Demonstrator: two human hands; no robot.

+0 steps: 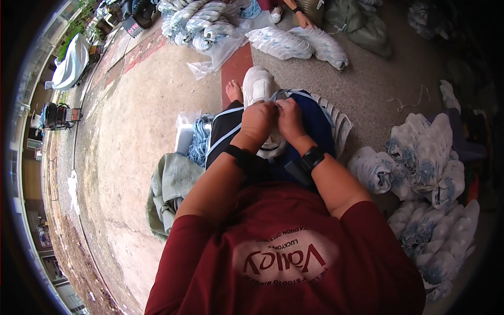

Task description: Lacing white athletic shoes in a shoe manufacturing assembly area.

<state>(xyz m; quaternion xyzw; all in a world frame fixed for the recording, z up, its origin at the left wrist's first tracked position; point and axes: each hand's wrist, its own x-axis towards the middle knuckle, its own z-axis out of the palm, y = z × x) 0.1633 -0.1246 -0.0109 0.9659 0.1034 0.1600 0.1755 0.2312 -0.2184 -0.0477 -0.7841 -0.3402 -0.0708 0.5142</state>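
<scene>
The white shoe [258,83] lay over the person's lap, its rounded end toward the far side and its middle partly hidden by both hands. The left hand [258,122] and the right hand [290,118] met just above it, their fingers bent and drawn close together at the tips; whether they pinched anything could not be told. Blue cloth [316,123] lay under the right hand's side, with a fanned row of white pieces [341,126] along its right edge. To the left were a bundle of blue cords [200,135] and, nearer, a grey-green sack [180,181]. Bundled white pieces [422,152] lay on the right, and another person's hand [304,21] touched a white stack [321,46] at the far side.
</scene>
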